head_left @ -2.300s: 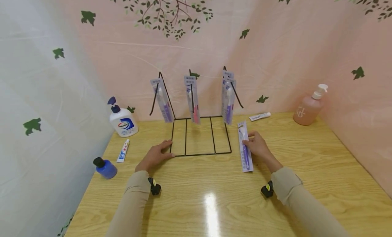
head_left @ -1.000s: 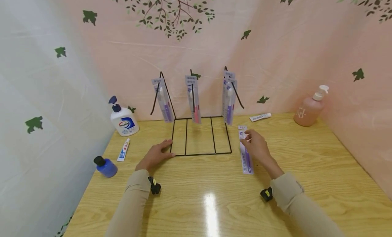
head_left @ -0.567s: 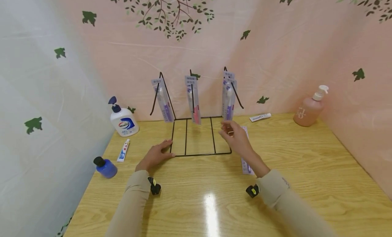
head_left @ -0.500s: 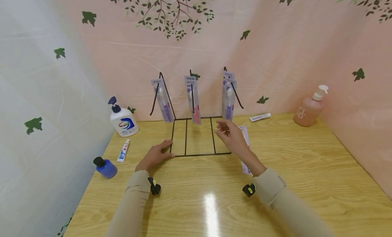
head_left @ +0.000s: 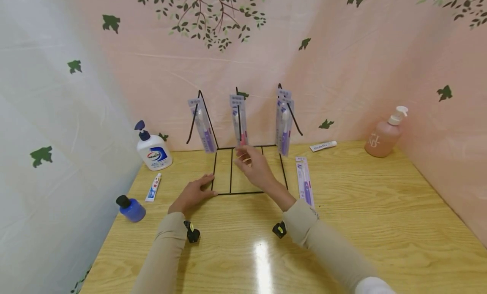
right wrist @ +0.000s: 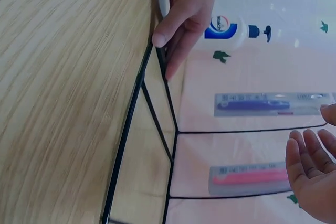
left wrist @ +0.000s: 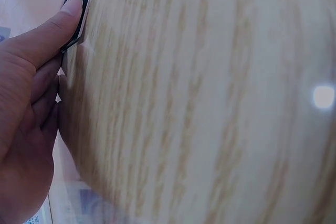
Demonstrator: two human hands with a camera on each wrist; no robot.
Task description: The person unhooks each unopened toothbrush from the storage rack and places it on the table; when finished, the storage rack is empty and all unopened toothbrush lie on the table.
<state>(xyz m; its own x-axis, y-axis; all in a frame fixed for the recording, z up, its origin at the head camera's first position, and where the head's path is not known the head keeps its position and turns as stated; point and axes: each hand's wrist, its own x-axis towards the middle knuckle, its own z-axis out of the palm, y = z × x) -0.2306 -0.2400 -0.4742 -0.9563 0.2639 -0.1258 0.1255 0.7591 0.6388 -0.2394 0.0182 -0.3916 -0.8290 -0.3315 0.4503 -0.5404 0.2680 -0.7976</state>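
A black wire display rack [head_left: 243, 193] stands on the wooden table, packaged toothbrushes hanging from its three hooks. My left hand [head_left: 192, 194] rests at the base's front left corner, thumb on the wire [left wrist: 73, 11] and fingertips along the left bar. In front of the middle hook is my right hand [head_left: 255, 167], fingers loosely bent and holding nothing, just below the packaged pink toothbrush [head_left: 243, 138]. Purple ones hang on the left [head_left: 207, 137] and right [head_left: 284, 135] hooks. Another packaged purple toothbrush [head_left: 305, 184] lies flat right of the rack, its lower end behind my sleeve.
At the left are a white pump bottle [head_left: 154, 153], a small toothpaste tube [head_left: 153, 187] and a blue bottle with a black cap [head_left: 131, 208]. Another tube [head_left: 323, 146] lies behind at the right, near a pink pump bottle [head_left: 382, 135]. Patterned cloth [head_left: 342, 74] encloses the back.
My right hand has let go of the purple toothbrush on the table and moved left to the middle hook. The toothbrush stays there, slightly shifted. My left hand has not moved.
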